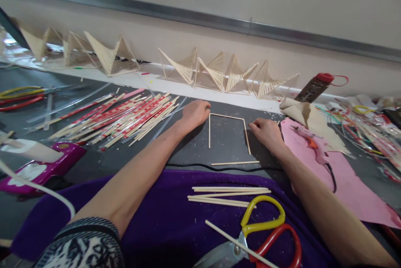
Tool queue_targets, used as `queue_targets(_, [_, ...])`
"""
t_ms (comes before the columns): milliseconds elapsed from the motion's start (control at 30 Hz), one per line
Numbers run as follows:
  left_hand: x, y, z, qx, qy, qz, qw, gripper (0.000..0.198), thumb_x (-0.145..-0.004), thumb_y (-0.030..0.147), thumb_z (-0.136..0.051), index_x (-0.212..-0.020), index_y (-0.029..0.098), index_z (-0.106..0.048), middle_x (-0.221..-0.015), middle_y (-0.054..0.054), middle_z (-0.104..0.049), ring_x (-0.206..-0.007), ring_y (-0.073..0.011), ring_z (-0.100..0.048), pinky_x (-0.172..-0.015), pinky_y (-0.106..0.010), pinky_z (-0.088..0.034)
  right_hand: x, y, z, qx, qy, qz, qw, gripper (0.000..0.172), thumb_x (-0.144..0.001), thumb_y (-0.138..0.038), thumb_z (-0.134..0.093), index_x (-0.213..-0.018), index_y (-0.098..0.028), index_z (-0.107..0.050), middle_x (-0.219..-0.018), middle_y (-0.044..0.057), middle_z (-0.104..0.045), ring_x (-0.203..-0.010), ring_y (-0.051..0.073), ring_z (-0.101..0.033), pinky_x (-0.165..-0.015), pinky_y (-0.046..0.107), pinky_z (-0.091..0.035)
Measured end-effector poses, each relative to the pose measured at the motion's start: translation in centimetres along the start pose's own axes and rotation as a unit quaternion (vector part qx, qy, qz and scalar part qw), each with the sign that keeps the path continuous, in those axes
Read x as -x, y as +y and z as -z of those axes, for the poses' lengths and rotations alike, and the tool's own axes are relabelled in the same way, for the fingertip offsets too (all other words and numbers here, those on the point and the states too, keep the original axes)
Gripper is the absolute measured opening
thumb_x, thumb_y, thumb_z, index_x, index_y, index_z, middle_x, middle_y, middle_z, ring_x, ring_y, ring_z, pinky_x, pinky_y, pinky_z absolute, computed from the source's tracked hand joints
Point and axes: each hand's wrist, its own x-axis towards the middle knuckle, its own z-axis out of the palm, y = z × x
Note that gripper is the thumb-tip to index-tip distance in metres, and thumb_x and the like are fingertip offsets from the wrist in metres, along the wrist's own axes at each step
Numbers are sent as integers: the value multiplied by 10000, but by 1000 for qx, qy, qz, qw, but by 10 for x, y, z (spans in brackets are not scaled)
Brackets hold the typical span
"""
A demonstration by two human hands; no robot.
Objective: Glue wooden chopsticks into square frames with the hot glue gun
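My left hand [196, 113] has its fingers pressed together at the top left corner of a three-sided stick frame [227, 116] lying on the grey table. To the right of this frame is my right hand [265, 130], its fingers curled together beside the right stick. Whatever either hand may hold is too small to make out. A separate stick [234, 163] lies below the frame's open side. Several loose sticks [230, 190] rest on the purple cloth, near scissors [263, 228] with one yellow and one red handle.
Bagged sticks [138, 113] lie at left, near a magenta device [59, 163]. Stick models [213, 71] line the wall. At right are a bottle [315, 87] and a pink glue gun [318, 146] on pink paper [347, 184]. A black cable [225, 169] crosses in front.
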Motion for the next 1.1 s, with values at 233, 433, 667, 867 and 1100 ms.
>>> queue_targets(233, [-11,-8,-19,17,-16,-25,999,343,-812,201,-398,-970,206,-702,-990,-92,-653,-949,-211,-592,-827,-312,-453,-31,-9,-14,10,-23,9,1000,303,-801,-362,-475,-917,-172,-680,-896,99,-703,-873,222,-626,-707,281,-403])
queue_targets(433, [-10,-11,-20,35,-34,-27,998,333,-801,203,-418,-959,229,-710,-996,-67,-660,-929,-206,-596,-809,-317,-462,-42,-9,-24,-13,-18,19,1000,275,-782,-356,-499,-874,-173,-682,-855,73,-701,-838,206,-623,-708,272,-404])
queue_targets(667, [-8,-7,-23,41,-28,-38,998,293,-793,225,-463,-951,217,-711,-989,-63,-653,-925,-209,-595,-786,-324,-467,-43,-6,-29,-37,7,21,999,234,-774,-303,-492,-857,-179,-673,-838,70,-700,-819,201,-625,-716,275,-408])
queue_targets(867, [-6,-4,-23,34,-26,-43,998,291,-795,221,-473,-970,216,-704,-991,-58,-651,-945,-208,-588,-814,-326,-461,-44,-7,-32,-27,13,9,1000,236,-780,-284,-474,-858,-170,-665,-847,94,-698,-809,216,-626,-711,290,-413])
queue_targets(1100, [-4,0,-23,38,-15,-43,998,285,-791,206,-472,-946,210,-712,-976,-57,-657,-912,-203,-594,-803,-328,-465,-44,-7,-31,-24,20,9,999,236,-775,-267,-467,-854,-162,-663,-855,102,-699,-819,222,-623,-723,297,-419])
